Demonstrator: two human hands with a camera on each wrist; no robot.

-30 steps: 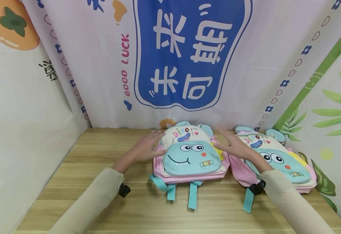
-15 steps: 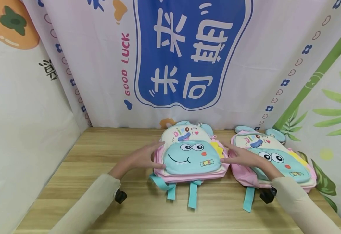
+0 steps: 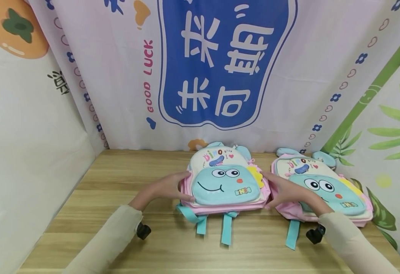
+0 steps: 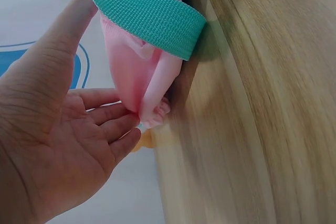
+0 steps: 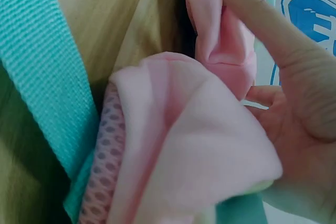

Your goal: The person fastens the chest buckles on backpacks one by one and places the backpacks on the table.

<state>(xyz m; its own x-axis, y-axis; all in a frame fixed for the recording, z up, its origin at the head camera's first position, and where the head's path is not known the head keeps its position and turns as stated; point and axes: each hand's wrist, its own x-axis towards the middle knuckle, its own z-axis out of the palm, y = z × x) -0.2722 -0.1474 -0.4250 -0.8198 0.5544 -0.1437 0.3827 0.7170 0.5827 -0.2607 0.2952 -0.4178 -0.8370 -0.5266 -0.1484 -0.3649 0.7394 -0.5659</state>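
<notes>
A child's backpack [image 3: 220,190] with a light-blue dinosaur face on its pocket, a cream top and pink sides lies face up on the table. My left hand [image 3: 169,186] is at its left side, thumb near the lower front edge. In the left wrist view, loosely extended fingers [image 4: 113,121] meet the pink side below a teal strap [image 4: 147,19]. My right hand [image 3: 285,188] sits at the opposite side, between this backpack and a matching one [image 3: 337,198]. In the right wrist view the thumb lies over the pink side [image 5: 231,72]; the other fingers are partly hidden.
The matching backpack lies close on the right, its pink side [image 5: 194,135] bulging beneath my right hand. Teal straps [image 3: 226,228] trail toward the front of the wooden table [image 3: 124,247]. A printed cloth [image 3: 121,95] hangs right behind the bags.
Both hands have come down from above the middle backpack to its two sides. The right hand's thumb has dropped from the front pocket to the side edge. Both backpacks stay in place.
</notes>
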